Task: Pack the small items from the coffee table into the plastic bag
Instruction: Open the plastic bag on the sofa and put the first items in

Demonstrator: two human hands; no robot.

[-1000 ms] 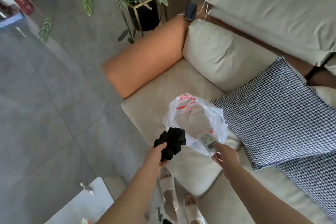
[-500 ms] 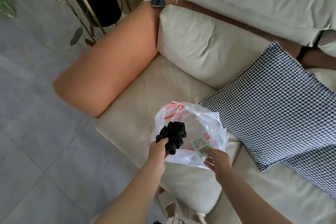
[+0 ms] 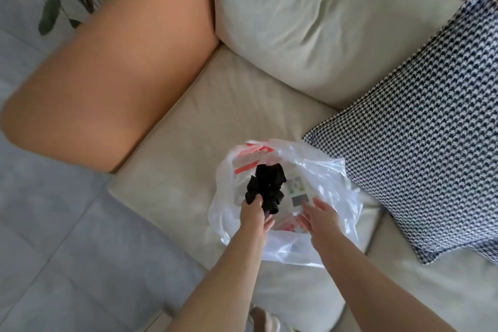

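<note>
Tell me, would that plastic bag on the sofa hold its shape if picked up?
Probably not: the plastic bag is thin, see-through and crumpled, so it would likely sag and collapse. It looks light, and its film may slip against the sofa cushion.

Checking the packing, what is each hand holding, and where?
Left hand grips the black scrunchie by its lower edge, over the plastic bag. Right hand: cannot tell.

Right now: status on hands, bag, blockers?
Left hand grips black fabric item over plastic bag mouth. Right hand at bag rim, grip unclear. Bag on sofa seat. Nothing blocking.
</note>
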